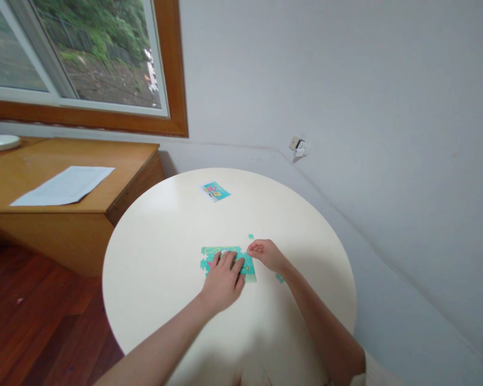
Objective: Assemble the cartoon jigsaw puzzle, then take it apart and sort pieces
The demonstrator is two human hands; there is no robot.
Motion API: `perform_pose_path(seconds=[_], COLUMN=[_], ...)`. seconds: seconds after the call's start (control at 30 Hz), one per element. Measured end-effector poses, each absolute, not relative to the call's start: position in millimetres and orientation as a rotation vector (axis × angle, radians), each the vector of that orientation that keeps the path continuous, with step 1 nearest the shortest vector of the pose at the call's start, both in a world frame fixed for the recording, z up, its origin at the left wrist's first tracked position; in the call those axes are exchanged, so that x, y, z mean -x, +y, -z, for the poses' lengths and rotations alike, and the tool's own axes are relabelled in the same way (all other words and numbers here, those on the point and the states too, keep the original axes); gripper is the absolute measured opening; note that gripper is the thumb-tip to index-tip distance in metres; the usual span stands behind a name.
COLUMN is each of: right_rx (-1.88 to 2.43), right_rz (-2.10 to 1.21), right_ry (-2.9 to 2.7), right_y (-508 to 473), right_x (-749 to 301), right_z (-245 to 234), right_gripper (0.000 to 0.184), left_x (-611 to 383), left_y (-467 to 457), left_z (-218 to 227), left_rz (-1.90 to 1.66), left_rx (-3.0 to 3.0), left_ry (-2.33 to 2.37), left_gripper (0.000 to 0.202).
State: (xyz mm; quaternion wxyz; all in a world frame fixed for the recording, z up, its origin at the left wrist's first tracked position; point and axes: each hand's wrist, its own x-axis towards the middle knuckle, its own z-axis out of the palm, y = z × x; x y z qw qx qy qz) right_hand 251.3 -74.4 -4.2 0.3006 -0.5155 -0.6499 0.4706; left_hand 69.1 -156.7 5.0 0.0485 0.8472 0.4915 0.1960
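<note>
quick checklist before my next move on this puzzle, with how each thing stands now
1. Left hand resting on the puzzle: ok.
2. Right hand at the puzzle's far right corner: ok.
3. Piece between the right hand's fingertips: cannot tell, too small.
4. Loose piece just beyond the right hand uncovered: ok.
5. Picture card uncovered, farther back on the table: ok.
6. Puzzle's left edge straight: not ok, it's jagged.

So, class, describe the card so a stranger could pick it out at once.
Start at the round table. Near its far edge lies a turquoise card with pink and yellow patches. Unlike the puzzle under the left hand, it has straight edges and no hand on it.
</note>
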Motion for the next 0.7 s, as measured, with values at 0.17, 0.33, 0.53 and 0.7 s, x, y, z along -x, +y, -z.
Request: perform_pose_path(seconds=[0.17, 0.33, 0.53, 0.7], right_rx=[1.373, 1.418, 1.481, 1.453], right_rz=[-1.218, -1.130, -0.845, -0.768], right_ry=[-1.788, -1.832, -1.929, -1.954], right_y=[-73, -77, -85, -91], right_x=[-253, -250, -243, -239], right_z=[3, -2, -4, -3], right_gripper=[0.010, 0.003, 0.007, 0.012], left_x=[-69, -68, -69, -68], left_y=[-157, -157, -157, -157], left_z=[-4, -6, -6, -5], left_rz=[-0.617, -0.589, -0.616, -0.615], left_rx=[-2.572, -2.579, -2.577, -2.581], left_ry=[1.493, 1.496, 1.486, 1.482], left_gripper=[0.034, 0.035, 0.034, 0.033])
